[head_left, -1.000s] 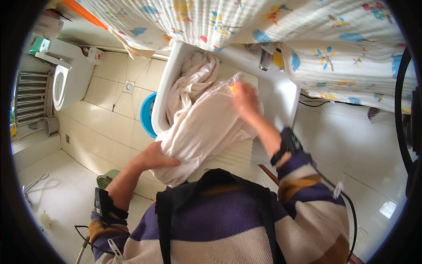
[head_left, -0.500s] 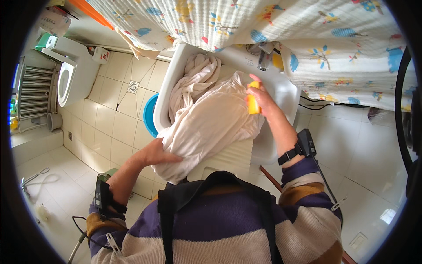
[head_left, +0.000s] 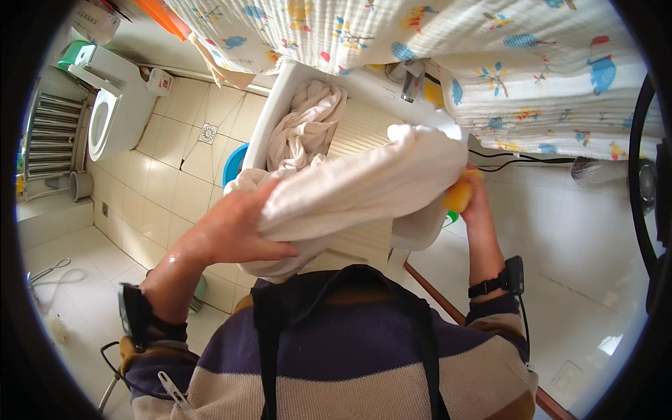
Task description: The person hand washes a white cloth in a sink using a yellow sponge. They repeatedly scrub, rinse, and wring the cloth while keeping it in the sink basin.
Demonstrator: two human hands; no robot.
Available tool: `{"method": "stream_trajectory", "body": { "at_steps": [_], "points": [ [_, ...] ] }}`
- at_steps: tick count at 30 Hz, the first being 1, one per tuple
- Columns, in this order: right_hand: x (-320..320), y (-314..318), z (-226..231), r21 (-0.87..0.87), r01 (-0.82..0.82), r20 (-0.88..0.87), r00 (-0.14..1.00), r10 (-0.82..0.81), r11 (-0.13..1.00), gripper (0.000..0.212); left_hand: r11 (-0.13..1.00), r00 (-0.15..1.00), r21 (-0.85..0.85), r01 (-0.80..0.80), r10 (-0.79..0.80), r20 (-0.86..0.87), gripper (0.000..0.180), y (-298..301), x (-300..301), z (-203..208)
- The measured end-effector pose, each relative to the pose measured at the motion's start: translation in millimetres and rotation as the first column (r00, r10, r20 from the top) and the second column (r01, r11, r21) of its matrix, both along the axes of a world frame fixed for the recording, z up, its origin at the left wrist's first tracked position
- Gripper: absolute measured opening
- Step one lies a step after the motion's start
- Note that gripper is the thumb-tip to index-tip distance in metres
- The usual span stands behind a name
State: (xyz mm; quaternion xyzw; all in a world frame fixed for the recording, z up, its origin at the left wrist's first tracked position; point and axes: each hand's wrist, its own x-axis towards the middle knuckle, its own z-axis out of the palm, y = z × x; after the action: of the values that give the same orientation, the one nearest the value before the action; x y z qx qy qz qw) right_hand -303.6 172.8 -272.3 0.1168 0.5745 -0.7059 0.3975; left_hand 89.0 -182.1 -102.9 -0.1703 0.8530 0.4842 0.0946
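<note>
Head view, looking down over a white wash basin (head_left: 276, 105) with a ribbed washboard slope.

Left hand (head_left: 234, 227): forearm comes up from the lower left, wet and bare, wrist strap with a small device on it. Palm lies flat on the near end of a white cloth (head_left: 364, 185), fingers spread forward, thumb curled under the fold; it grips the cloth against the basin's near rim.

Right hand (head_left: 476, 199): forearm rises almost straight from the lower right, black wrist strap on it. Fingers are curled around a yellow bar (head_left: 458, 196), mostly hidden behind the cloth's far end; the bar touches the cloth there.

The cloth is stretched between the two hands, lying across the near part of the basin above the washboard. A second bundle of white fabric (head_left: 304, 129) lies crumpled in the basin's far left corner.

Surroundings: a patterned sheet (head_left: 490, 56) hangs over the basin's far side, a tap (head_left: 411, 80) below it. Blue tub (head_left: 233, 164) on the tiled floor, left of the basin.
</note>
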Motion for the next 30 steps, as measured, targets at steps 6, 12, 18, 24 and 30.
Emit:
{"method": "stream_trajectory", "body": {
  "at_steps": [6,12,18,24,30],
  "points": [
    [134.5,-114.2,66.0,0.521,-0.033,-0.773,0.404,0.489,0.853,0.035,0.982,0.962,0.074,0.176,-0.187,0.2,0.078,34.4,9.9,-64.1],
    [155.7,-156.9,-8.5,0.727,-0.144,-0.686,-0.144,0.713,0.671,0.033,0.991,0.991,-0.074,0.107,-0.101,0.089,0.046,45.2,29.0,-85.4],
    [126.6,-181.9,-24.5,0.815,-0.202,-0.559,-0.032,0.828,0.543,0.025,0.999,0.993,0.054,0.005,-0.011,0.119,0.047,42.6,33.4,-93.7],
    [186.4,-151.4,-18.5,0.767,-0.153,-0.628,-0.372,0.683,0.623,0.023,0.99,0.983,0.135,-0.036,0.011,0.182,0.059,36.5,30.7,-105.8],
    [35.7,-123.9,-104.9,0.752,-0.198,-0.464,0.517,0.719,0.628,0.048,0.996,0.983,0.069,0.064,-0.075,0.167,0.088,33.8,40.2,-93.7]
  ]
}}
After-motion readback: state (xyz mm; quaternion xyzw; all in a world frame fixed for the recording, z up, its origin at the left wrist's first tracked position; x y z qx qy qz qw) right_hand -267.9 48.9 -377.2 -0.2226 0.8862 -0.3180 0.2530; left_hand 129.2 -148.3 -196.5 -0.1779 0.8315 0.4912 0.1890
